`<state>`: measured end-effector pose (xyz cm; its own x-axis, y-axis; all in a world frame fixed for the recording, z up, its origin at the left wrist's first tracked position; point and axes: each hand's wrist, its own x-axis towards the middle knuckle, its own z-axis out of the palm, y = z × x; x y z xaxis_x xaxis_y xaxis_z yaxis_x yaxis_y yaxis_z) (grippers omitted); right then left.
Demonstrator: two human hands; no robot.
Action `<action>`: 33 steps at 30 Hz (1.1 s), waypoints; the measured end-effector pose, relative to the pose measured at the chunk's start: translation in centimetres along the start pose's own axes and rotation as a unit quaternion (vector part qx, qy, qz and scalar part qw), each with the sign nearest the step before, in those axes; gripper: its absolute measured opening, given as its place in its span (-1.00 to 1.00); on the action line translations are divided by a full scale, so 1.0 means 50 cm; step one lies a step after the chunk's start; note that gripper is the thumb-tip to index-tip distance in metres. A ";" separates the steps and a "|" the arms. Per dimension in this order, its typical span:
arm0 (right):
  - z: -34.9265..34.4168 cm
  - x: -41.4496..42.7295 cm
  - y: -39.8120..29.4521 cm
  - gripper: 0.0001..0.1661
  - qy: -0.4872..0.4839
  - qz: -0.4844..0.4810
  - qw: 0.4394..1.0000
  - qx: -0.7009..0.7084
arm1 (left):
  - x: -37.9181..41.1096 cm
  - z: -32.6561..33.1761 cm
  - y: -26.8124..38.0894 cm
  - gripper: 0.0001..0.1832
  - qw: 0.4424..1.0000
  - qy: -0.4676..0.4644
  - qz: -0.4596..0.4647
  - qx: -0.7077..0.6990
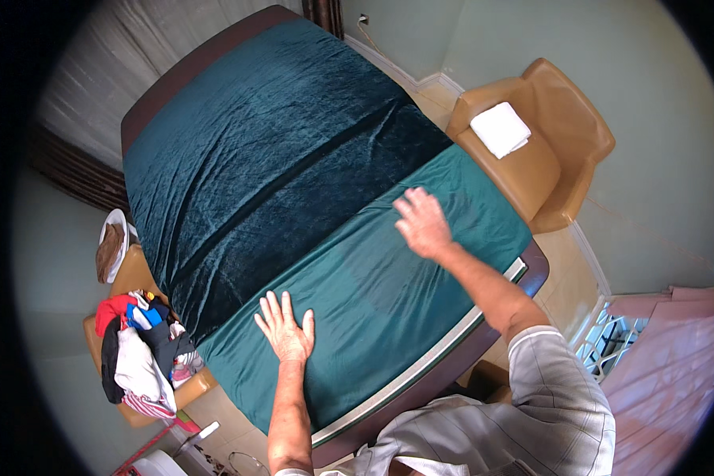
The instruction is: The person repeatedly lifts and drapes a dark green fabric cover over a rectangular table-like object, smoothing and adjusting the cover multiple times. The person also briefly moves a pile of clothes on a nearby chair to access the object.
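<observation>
A bed spreads out before me under a dark teal velvet cover (285, 131) with long creases across it. Along the near end runs a smooth green satin-like fabric (363, 333), which meets the velvet in a slanting line. My left hand (287, 330) lies on the green fabric with its fingers apart, close to that line. My right hand (423, 225), slightly blurred, is over the green fabric farther right, fingers spread; whether it touches the cloth I cannot tell. Neither hand holds anything. A pale mattress edge (416, 375) shows below the fabric, inside a dark purplish bed frame (392, 419).
Right of the bed stands a tan armchair (571, 131) with a folded white cloth (501, 130) on its seat. Another tan chair (196, 388) at the left bears a heap of clothes (140, 351). Pink curtains (672, 357) hang by a window grille (613, 333).
</observation>
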<state>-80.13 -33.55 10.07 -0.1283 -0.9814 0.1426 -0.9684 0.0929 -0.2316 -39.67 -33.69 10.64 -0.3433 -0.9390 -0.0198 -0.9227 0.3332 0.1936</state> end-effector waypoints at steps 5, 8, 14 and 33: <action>-0.013 -0.035 0.196 -0.43 0.093 0.098 0.989 -0.054 | 0.014 0.007 -0.028 -0.20 0.999 0.031 -0.012 0.011; -0.014 -0.077 0.168 -0.43 0.118 0.124 0.982 -0.083 | 0.007 0.005 -0.029 -0.21 0.999 0.046 -0.009 0.004; 0.014 -0.164 -0.043 -0.42 0.027 0.008 1.000 -0.015 | 0.002 0.004 -0.024 -0.24 0.998 0.056 -0.020 -0.006; -0.068 0.098 0.372 -0.34 -0.016 0.049 0.998 0.040 | 0.152 0.124 0.397 -0.19 0.998 0.025 0.010 0.060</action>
<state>-99.47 -36.05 9.72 -0.2140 -0.9731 0.0847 -0.9313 0.1771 -0.3184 -61.69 -33.71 8.27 -0.3548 -0.9344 0.0325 -0.9315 0.3562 0.0738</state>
